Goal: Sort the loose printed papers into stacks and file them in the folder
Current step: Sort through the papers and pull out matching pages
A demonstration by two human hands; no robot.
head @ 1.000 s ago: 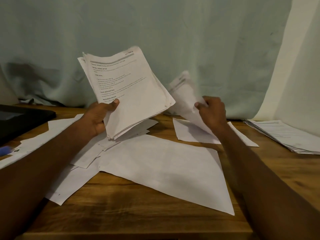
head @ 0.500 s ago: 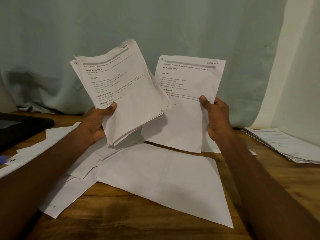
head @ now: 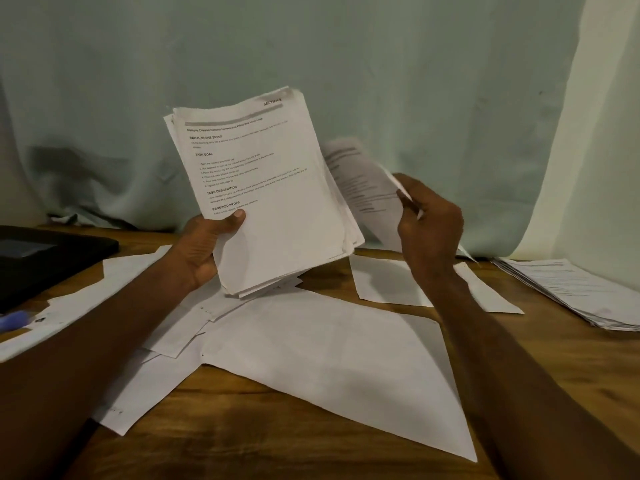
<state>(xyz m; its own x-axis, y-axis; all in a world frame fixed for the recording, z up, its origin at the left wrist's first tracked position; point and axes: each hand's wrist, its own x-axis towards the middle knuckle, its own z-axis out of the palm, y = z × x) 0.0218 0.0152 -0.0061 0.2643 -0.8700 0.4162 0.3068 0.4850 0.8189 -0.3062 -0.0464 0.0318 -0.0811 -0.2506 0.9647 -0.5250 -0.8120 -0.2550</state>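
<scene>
Above table (head: pixel 284 441), fingers (head: pixel 405 199) pinch blurred sheet (head: pixel 363 181).

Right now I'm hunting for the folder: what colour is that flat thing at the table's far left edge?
Black, as the head view shows: the flat thing.

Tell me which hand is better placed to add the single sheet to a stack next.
Right, probably. The right hand already pinches the single sheet, beside the held stack. The left hand is full, gripping that stack.
</scene>
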